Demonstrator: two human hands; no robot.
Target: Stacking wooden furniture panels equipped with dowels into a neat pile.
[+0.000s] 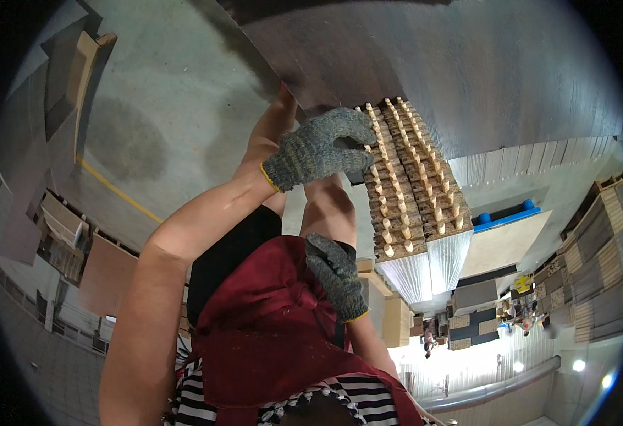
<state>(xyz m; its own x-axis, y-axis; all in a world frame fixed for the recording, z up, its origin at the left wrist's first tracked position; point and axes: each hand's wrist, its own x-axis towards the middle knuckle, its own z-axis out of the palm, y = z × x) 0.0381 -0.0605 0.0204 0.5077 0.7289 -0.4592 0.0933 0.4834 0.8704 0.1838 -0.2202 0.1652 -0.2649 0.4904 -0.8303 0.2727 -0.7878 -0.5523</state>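
Note:
Grey knit gloves with yellow cuffs cover both my hands. My left hand (323, 148) reaches the near left edge of a stack of brown boards (412, 199), thumb and fingers curved apart beside a row of pale wooden dowels (401, 206). The dowels stand out of the boards' edges in several rows. I see no dowel clearly gripped by this hand. Close to my red apron (269, 284), my right hand (335, 275) is curled closed. What it holds, if anything, is hidden by the fingers.
A large dark wood-grain panel (425, 64) spans the top, beyond the dowelled stack. Right of the stack are a blue rack part (506, 216) and a light board (508, 243). Board piles (595, 277) stand at the far right; more panels (63, 92) stand left.

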